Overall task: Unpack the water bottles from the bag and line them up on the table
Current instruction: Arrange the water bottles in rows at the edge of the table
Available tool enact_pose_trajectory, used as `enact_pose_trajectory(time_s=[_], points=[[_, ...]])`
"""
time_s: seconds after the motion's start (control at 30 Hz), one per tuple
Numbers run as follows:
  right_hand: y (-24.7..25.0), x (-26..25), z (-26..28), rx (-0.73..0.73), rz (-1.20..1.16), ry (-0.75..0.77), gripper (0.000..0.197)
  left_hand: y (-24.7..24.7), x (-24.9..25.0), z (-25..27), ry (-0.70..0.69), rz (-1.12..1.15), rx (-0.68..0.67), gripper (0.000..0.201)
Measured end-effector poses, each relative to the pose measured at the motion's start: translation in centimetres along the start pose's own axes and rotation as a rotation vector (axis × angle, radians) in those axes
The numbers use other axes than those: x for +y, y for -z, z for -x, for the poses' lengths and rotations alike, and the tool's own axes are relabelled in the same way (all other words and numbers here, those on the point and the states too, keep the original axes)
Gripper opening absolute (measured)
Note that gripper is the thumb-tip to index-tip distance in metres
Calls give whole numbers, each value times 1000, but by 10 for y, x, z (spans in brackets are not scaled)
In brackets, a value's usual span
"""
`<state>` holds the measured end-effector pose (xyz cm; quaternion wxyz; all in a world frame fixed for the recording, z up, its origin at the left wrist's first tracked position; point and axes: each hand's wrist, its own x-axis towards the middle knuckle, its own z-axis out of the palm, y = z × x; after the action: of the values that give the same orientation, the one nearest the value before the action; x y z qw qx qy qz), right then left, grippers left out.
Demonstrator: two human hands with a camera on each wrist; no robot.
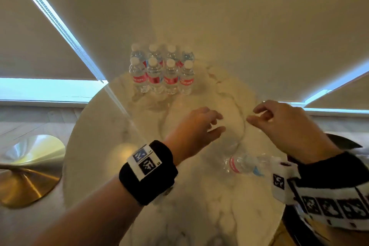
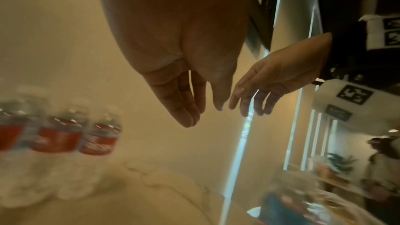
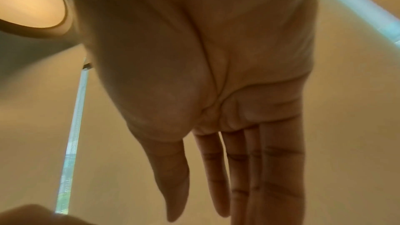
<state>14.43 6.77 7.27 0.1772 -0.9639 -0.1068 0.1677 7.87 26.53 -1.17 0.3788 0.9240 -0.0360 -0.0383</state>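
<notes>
A round white marble table (image 1: 95,146) fills the middle of the head view, with drawn beige roller blinds (image 1: 199,16) behind it and strips of daylight at their edges. Off its left edge a brass-coloured lamp base (image 1: 26,175) sits on the pale floor.

Beyond and left of both hands, at the far side of the table, eight water bottles (image 1: 161,70) with red labels stand upright in two touching rows of four. The left hand (image 1: 196,128) hovers over the tabletop with fingers relaxed and slightly spread, holding nothing. Just to its right, apart from it, the right hand (image 1: 287,124) hangs above the table with loosely curled fingers, also holding nothing. Nearer the person than both hands, below the right wrist, one more bottle (image 1: 242,165) lies on its side inside clear crinkled plastic wrap, touched by neither hand.

The left wrist view shows what the head view cannot: the left palm (image 2: 179,40) from beneath, the right hand (image 2: 270,81) close beside it, three blurred bottles (image 2: 60,134) left of the fingers, and a room with a plant (image 2: 339,162) to the right. The right wrist view shows only the right hand (image 3: 216,91), fingers nearly straight, against the blind.
</notes>
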Motion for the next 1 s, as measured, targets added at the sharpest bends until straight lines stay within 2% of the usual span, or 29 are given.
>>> enact_pose_trajectory(time_s=[0.13,0.2,0.37,0.47,0.6,0.73,0.87,1.0], points=[[-31,66,45,-94,162,-113,38,-58,48,23,-29,-38,-257,59],[-50,88,54,-119,194,-129,39,-79,63,23,-42,-77,-305,64],[-68,107,59,-17,136,-74,28,-105,72,8,-54,-111,-278,40],[-66,109,43,-3,114,-33,25,-100,62,-8,-8,-98,-278,37],[-56,98,-11,-7,115,20,23,-66,38,-47,49,-122,-244,38],[-46,67,-103,-19,158,128,21,-22,6,-97,118,-181,-174,38],[-38,26,-191,-20,76,175,19,14,-17,-145,94,-268,-99,39],[-32,-16,-246,-51,117,265,26,30,-39,-179,70,-312,-34,36]])
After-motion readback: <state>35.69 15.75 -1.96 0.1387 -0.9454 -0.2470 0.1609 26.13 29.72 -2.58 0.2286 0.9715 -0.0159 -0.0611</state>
